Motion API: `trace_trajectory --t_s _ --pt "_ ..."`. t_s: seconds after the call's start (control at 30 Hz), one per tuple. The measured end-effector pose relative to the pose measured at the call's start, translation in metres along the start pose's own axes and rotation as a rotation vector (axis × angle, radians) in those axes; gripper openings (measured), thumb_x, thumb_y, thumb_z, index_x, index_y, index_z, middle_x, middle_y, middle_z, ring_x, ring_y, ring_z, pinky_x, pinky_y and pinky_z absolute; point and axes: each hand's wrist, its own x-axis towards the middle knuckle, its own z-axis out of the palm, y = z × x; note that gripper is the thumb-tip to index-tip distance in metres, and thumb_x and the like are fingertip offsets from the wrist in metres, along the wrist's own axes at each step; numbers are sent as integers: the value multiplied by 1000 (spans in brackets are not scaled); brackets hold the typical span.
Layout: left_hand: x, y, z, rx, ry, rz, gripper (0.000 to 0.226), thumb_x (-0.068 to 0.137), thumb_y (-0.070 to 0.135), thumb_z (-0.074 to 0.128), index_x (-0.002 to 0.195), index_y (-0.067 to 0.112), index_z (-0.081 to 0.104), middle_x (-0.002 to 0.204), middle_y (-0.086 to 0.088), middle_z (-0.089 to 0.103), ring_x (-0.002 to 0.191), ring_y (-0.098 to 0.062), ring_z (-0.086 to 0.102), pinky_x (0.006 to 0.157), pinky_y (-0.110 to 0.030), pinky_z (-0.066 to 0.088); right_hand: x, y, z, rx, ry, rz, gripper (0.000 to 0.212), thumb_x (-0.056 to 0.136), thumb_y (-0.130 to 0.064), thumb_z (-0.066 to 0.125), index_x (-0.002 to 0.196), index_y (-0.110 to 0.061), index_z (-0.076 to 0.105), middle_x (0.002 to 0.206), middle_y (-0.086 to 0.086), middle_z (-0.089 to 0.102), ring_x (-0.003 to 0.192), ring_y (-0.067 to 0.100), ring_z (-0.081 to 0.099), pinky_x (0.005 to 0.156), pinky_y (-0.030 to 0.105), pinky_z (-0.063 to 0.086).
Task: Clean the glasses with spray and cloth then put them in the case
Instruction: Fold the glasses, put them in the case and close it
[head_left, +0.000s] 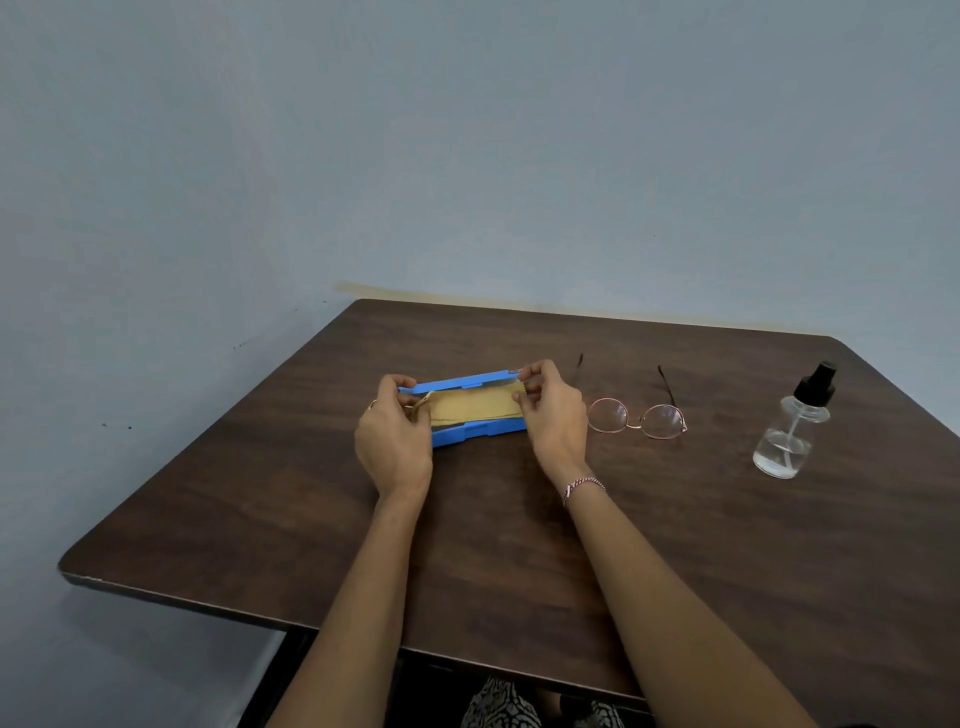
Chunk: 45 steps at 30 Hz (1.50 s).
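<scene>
A blue glasses case (470, 434) lies open on the dark wooden table (467, 545), with a yellow cloth (475, 405) stretched over it. My left hand (395, 441) pinches the cloth's left end and my right hand (550, 410) pinches its right end. Round thin-framed glasses (639, 418) lie on the table just right of my right hand, arms unfolded and pointing away from me. A clear spray bottle (792, 431) with a black pump top stands upright further right.
The table stands against a blue-grey wall (467, 156). Its left edge (182, 457) runs diagonally, and its front edge (208, 605) is near my body. Bare tabletop lies in front of the case and around my forearms.
</scene>
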Motion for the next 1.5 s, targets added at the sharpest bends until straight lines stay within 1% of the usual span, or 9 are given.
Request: trace_trajectory --t_s 0.1,0.2,0.43,0.6,0.77,1.03,1.2,1.37,1.5 --pt "1 -4 2 157 6 11 31 80 22 73 107 26 57 85 1 67 81 -15 61 66 -33 51 0 3 3 -101 19 -60 23 88 -18 64 108 -22 53 91 -2 65 86 13 59 70 32 52" --pt "2 -5 3 227 -7 -2 36 81 24 72 112 26 54 86 -2 65 83 -17 58 64 -32 46 -1 3 4 -152 64 -100 24 86 -20 66 107 -20 54 87 -2 64 89 15 54 70 37 51" --pt "2 -7 5 241 -25 -3 50 81 23 71 125 26 47 90 -2 66 86 -19 60 66 -33 46 2 1 6 -202 76 -82 28 84 -27 69 106 -22 52 83 -4 64 87 15 52 71 38 51" --pt "2 -8 6 224 -16 3 45 84 26 61 127 25 46 84 -2 65 77 -18 60 62 -29 38 3 1 7 -231 87 -102 25 87 -27 65 106 -20 50 83 -1 64 84 15 52 67 36 50" --pt "2 -7 4 254 -34 20 47 81 25 62 126 24 47 81 -3 62 79 -20 58 63 -31 42 4 1 7 -283 61 -132 25 87 -26 64 106 -16 50 84 4 62 85 19 54 69 37 50" --pt "1 -5 3 337 -71 63 54 82 23 66 131 26 43 83 -2 63 84 -20 60 64 -34 46 5 2 7 -363 34 -184 24 86 -28 66 103 -18 54 84 1 66 85 19 52 69 35 48" --pt "3 -5 2 310 -56 52 66 79 19 71 136 26 37 90 1 64 91 -21 60 67 -35 46 5 0 7 -314 33 -171 20 88 -27 63 103 -16 57 84 3 66 87 20 52 71 38 49" --pt "2 -5 2 271 -18 63 63 79 18 70 134 23 39 102 0 63 100 -23 58 71 -37 47 3 2 3 -294 82 -178 17 93 -23 55 105 -13 61 93 3 66 91 21 50 70 40 51" --pt "1 -4 1 282 1 75 62 79 16 70 133 20 40 113 -4 59 100 -23 59 73 -36 48 1 5 -3 -336 74 -203 20 93 -16 54 108 -15 66 103 3 62 95 21 47 72 36 51"
